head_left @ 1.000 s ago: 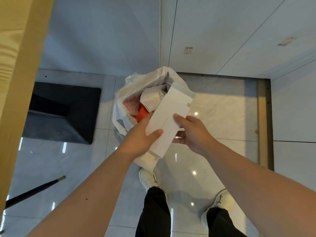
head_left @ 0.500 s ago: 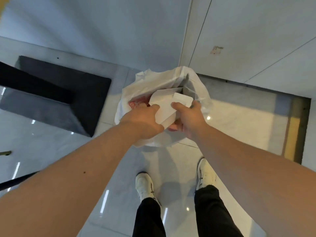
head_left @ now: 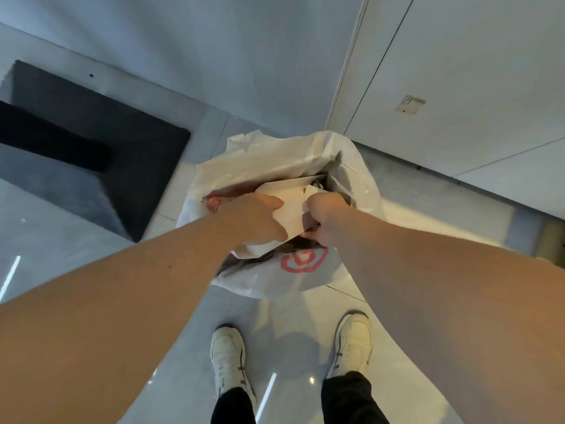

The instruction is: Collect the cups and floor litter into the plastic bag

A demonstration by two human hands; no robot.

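A white plastic bag (head_left: 269, 280) with a red logo stands open on the tiled floor ahead of my feet. A folded white paper piece (head_left: 295, 209) sits low in the bag's mouth, pressed between both hands. My left hand (head_left: 253, 218) grips its left side and my right hand (head_left: 325, 218) grips its right side. Red-printed litter (head_left: 213, 203) shows inside the bag at the left. What lies deeper in the bag is hidden by the paper and my hands.
A dark floor mat (head_left: 101, 154) lies to the left of the bag. White wall panels (head_left: 458, 71) rise just behind it, with a small label (head_left: 410, 103) stuck on one. My two white shoes (head_left: 229, 359) stand on glossy tiles below the bag.
Both hands have pushed the white paper down from above the bag into its mouth. The view has tilted down and closer, and the bag's front with the red logo now shows.
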